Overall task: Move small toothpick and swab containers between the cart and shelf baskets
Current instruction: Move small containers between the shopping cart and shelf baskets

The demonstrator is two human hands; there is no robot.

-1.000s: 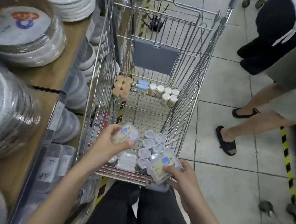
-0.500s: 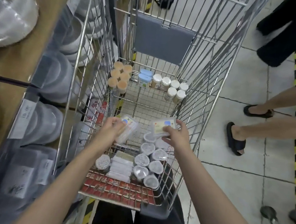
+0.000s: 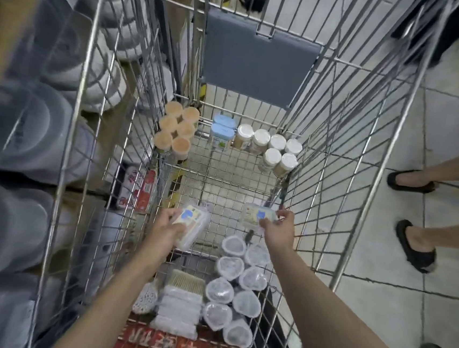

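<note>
Both my arms reach down into a wire shopping cart (image 3: 344, 168). My left hand (image 3: 165, 228) grips a clear rectangular swab box (image 3: 194, 225) with a blue and yellow label, held a little above the cart floor at the left. My right hand (image 3: 279, 229) pinches a second, similar clear box (image 3: 258, 215) by its near edge, low over the cart floor at the right. Below my hands lie several clear heart-shaped containers (image 3: 235, 289) and a stack of flat clear swab packs (image 3: 179, 309).
At the cart's far end stand several orange-lidded tubs (image 3: 175, 129), two blue-lidded boxes (image 3: 222, 132) and several white-lidded jars (image 3: 274, 150). Shelves with stacked plastic ware (image 3: 30, 132) run along the left. Another person's legs in black sandals (image 3: 414, 247) stand on the tiled floor at the right.
Both hands have pushed farther forward and down into the cart, each carrying its box, and have spread apart. The camera has tilted lower over the cart.
</note>
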